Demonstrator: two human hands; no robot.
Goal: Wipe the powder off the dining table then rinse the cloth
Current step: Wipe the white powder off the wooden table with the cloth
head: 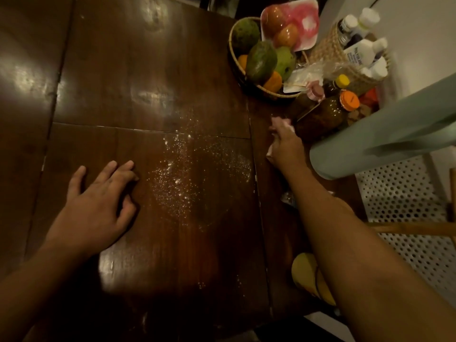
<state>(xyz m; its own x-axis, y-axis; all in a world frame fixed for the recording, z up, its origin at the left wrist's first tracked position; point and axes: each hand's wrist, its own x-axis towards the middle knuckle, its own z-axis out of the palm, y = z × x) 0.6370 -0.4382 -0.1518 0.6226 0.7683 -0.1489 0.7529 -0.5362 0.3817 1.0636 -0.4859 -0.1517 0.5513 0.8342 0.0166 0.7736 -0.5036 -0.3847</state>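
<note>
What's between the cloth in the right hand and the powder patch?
Nothing visible. The right hand presses the cloth on the table beside the jars; bare wood runs left to the powder. The left hand rests flat on the patch's far side.

table [123,82] left open; jars [328,114], fruit basket [246,70] crowd right

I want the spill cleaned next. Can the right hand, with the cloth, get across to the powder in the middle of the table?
Probably yes. The right hand holds the cloth beside the powder, and the table between them is bare.
</note>
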